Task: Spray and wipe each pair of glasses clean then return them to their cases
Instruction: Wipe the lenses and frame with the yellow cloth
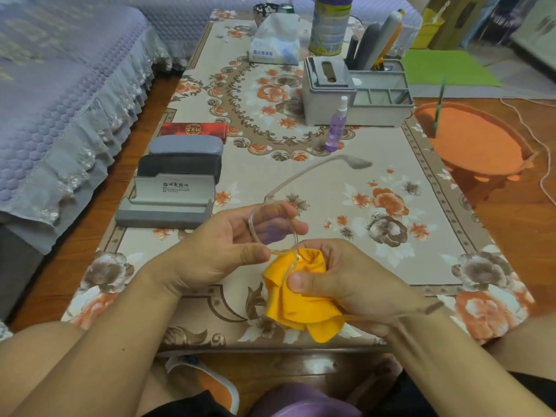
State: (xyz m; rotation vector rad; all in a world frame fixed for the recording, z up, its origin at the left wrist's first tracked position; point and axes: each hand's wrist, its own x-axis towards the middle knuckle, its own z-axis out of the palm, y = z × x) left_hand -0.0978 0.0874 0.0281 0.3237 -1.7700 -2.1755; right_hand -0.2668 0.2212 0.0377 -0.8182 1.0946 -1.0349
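Head view, looking down at a floral table cover (391, 266). The left hand (228, 245) pinches the clear-framed glasses (272, 227) by one lens rim, thumb near the bridge and fingers curled behind the lens. The right hand (340, 284) has its thumb and fingers squeezed around a bunched yellow cloth (298, 302) wrapped over the other lens. The frame's long axis runs from far left to near right; one temple sticks out toward the far right, the other lies back along the right wrist. The purple spray bottle (336, 127) stands upright farther back. At left, an open grey case (164, 203) sits nearest, with three closed cases (183, 155) lined up behind it.
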